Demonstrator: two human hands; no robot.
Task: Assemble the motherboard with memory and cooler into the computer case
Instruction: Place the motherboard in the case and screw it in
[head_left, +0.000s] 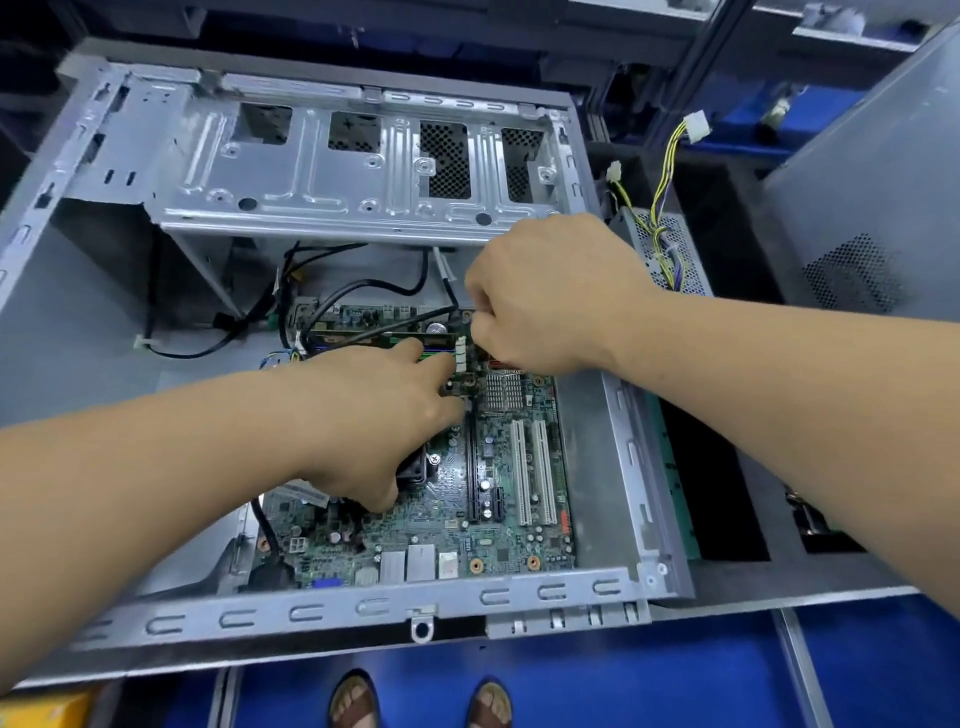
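The green motherboard (498, 499) lies flat inside the open grey computer case (363, 605). A memory stick (384, 340) sits in its slot at the board's far edge. My left hand (379, 415) rests on the board over the black CPU socket (415, 467), index finger stretched toward the white connectors (460, 353) by the memory. My right hand (545, 296) is curled at the board's far right corner, pinching a black cable (447, 286) where it meets the board. What lies under its fingertips is hidden. No cooler is visible.
The metal drive cage (363, 171) spans the far half of the case. Black cables (223, 338) loop at the left. A power supply (670, 249) with yellow-black wires (665, 176) sits at the right. A grey side panel (872, 197) leans at the far right. My feet (421, 701) stand below.
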